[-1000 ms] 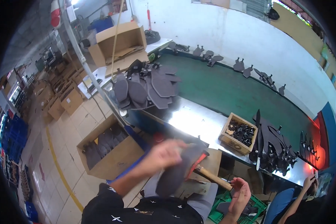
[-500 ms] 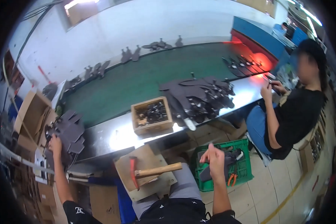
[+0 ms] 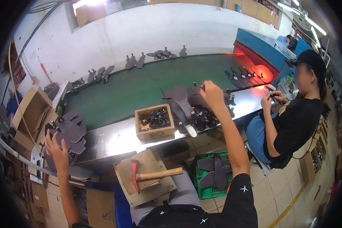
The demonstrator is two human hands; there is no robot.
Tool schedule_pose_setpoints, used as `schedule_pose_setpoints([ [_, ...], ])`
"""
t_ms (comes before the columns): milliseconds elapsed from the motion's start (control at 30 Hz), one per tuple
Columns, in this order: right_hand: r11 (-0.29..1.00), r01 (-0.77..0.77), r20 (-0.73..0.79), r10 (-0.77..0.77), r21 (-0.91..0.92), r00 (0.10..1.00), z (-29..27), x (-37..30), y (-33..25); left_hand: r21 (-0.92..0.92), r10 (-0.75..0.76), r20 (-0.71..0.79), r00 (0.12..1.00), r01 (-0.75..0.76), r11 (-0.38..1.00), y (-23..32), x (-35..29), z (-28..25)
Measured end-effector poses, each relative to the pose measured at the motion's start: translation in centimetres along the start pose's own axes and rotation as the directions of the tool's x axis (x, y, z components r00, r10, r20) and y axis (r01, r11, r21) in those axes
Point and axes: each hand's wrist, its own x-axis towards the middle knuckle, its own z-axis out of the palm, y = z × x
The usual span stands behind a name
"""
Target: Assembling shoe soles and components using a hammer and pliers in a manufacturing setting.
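My left hand (image 3: 57, 151) is open with fingers spread, beside a stack of dark grey, flat paddle-shaped pieces (image 3: 73, 131) at the bench's left end. Over the larger heap of similar pieces (image 3: 180, 97), my right hand (image 3: 212, 95) is bent closed. A small dark bit shows at its fingertips, too little to name. On my lap, a hammer (image 3: 157, 174) with red head and wooden handle rests across a tan board (image 3: 127, 176). A wooden box (image 3: 155, 133) of small black metal parts (image 3: 155, 118) stands between the two piles.
Beyond the metal bench edge (image 3: 102, 142) runs a green conveyor belt (image 3: 140, 85), toward a red-glowing machine opening (image 3: 260, 62). A green crate (image 3: 205, 193) with dark pieces sits by my right leg. A co-worker (image 3: 296, 117) sits at the right. An open carton (image 3: 32, 106) stands left.
My right hand has moved from above the green crate, forward to the heap on the bench. My left hand has come off the left stack, its fingers spreading. The hammer stays on the board.
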Motion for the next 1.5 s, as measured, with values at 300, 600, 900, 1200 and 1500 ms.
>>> schedule_pose_setpoints([
  [300,0.595,0.795,-0.467,-0.740,-0.120,0.484,-12.3,-7.4,-19.4,-0.751,0.356,-0.005,0.934,-0.238,0.615,19.3,-2.4,-10.8],
  [600,0.668,0.382,0.125,-0.580,0.639,0.805,-3.1,-21.9,-20.2,-0.726,0.209,0.575,0.791,0.611,-0.316,17.6,-12.8,-9.2],
  [900,0.924,0.213,0.294,-0.310,0.318,0.904,0.4,-31.5,-7.9,-0.760,0.070,0.615,0.786,0.614,-0.213,19.4,-16.5,-2.3],
  [1200,0.241,-0.617,0.525,0.353,0.749,0.775,-4.9,-37.8,-6.7,-0.766,0.189,0.155,0.970,-0.003,0.643,23.6,-10.7,5.8],
  [1500,0.064,-0.554,0.523,0.254,0.830,0.814,-4.8,-37.1,-9.1,-0.441,0.649,0.439,0.621,-0.480,0.758,31.8,-1.1,20.2],
])
